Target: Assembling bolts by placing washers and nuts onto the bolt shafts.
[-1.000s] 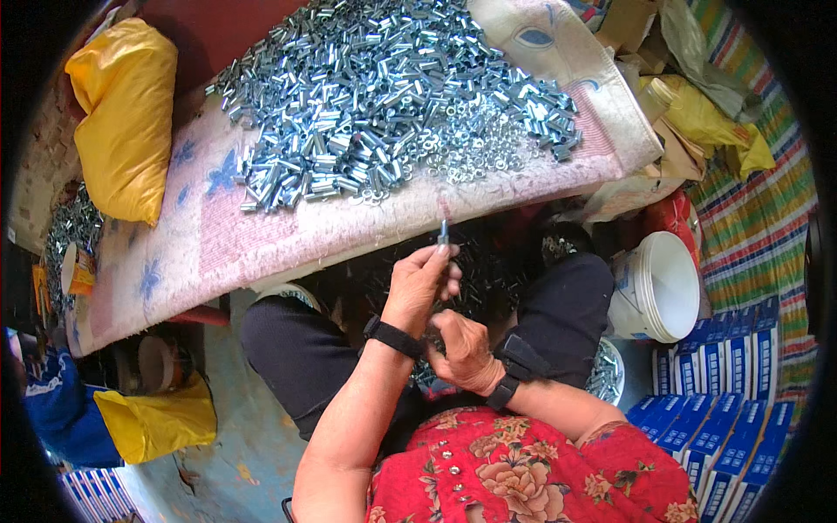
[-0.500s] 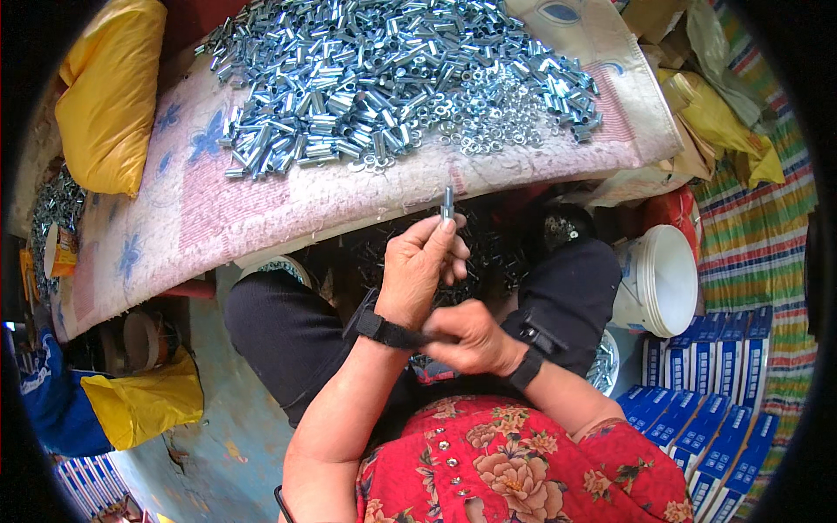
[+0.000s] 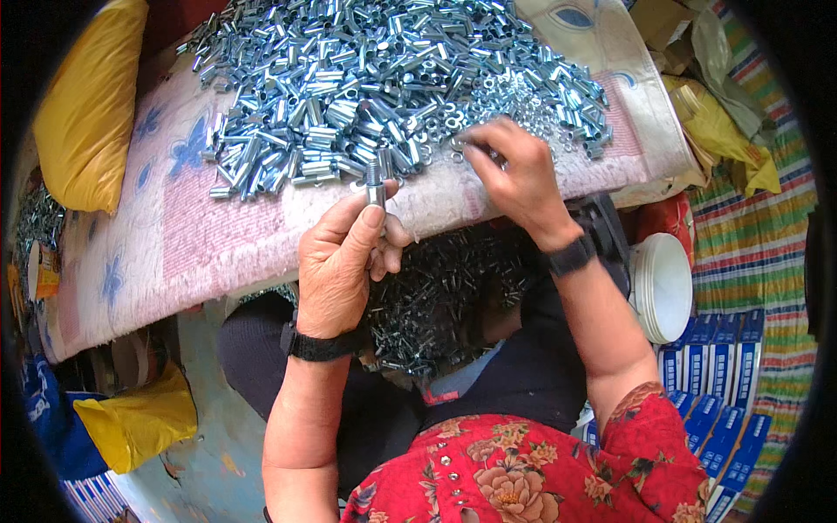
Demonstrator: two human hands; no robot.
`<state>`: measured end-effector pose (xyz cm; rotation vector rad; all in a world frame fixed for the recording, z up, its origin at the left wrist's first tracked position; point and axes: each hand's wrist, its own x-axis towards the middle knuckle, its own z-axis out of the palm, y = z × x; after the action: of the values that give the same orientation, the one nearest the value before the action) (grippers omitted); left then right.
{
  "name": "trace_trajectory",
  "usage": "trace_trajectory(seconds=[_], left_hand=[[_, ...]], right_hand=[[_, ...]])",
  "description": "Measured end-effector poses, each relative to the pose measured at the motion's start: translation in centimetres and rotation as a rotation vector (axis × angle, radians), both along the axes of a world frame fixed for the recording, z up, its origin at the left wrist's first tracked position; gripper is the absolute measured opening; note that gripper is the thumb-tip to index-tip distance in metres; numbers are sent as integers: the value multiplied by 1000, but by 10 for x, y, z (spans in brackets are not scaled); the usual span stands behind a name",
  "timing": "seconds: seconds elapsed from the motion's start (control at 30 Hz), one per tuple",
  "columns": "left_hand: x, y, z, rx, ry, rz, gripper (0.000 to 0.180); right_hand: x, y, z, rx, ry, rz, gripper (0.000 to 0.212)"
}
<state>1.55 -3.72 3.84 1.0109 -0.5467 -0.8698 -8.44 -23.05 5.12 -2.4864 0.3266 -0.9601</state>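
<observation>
My left hand (image 3: pixel 344 253) is closed at the table's front edge, pinching a threaded bolt with a smooth metal sleeve (image 3: pixel 375 193) between thumb and fingers. Its threaded end points up, away from me. To the right, my right hand (image 3: pixel 514 174) reaches over the table edge to the small silvery washers (image 3: pixel 514 91). The thumb and fingertips there are pressed together; a bit of metal shows among the fingers, too small to make out. Beyond both hands spreads a large heap of shiny metal sleeves (image 3: pixel 323 113), some lying close to my left fingertips.
A pink and white patterned cloth (image 3: pixel 209 235) covers the table. Dark bolts (image 3: pixel 436 296) lie heaped below its edge, between my legs. A white bucket (image 3: pixel 663 288) and blue and white boxes (image 3: pixel 719 375) stand at right; a yellow sack (image 3: pixel 87 113) is far left.
My right hand has gone from beside my left wrist up to the washers on the table. My left hand has shifted left with the bolt and sleeve still in it.
</observation>
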Motion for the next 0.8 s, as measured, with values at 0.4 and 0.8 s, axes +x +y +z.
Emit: trace_trajectory(seconds=[0.4,0.8], left_hand=[[23,-5,-7,-42,100,-13,31],[6,-18,-9,38,-69,-95,28]], right_hand=[[59,-49,-5,-286,155,94,32],[-5,15,6,1018,-307,413,25]])
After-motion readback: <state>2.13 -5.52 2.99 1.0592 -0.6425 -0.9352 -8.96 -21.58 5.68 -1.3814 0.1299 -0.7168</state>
